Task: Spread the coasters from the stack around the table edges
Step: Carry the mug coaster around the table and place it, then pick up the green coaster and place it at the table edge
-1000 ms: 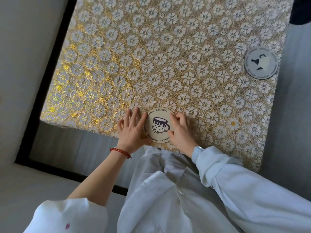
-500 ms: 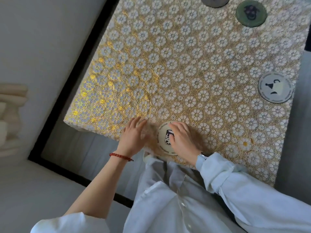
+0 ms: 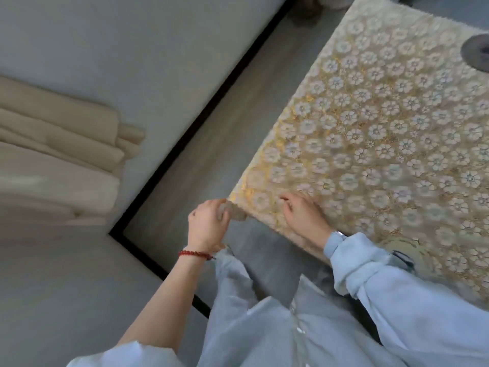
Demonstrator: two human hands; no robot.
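The frame is motion-blurred. My left hand (image 3: 209, 225) hovers just off the table's near left corner, its fingers closed around a pale, blurred round coaster (image 3: 235, 212). My right hand (image 3: 304, 215) rests fingers-down on the gold floral tablecloth (image 3: 370, 144) close to that corner and holds nothing. A pale coaster (image 3: 397, 246) lies at the near edge, partly hidden by my right sleeve. A dark grey coaster (image 3: 476, 53) sits at the far right, cut off by the frame.
Grey floor with a black strip (image 3: 201, 120) runs along the table's left side. Folded beige fabric (image 3: 58, 160) lies at the left. My pale blue shirt fills the bottom of the view.
The view has swung left toward the table corner. Both hands left the cup coaster, which now lies by my right sleeve. My left hand has moved off the corner holding a coaster.
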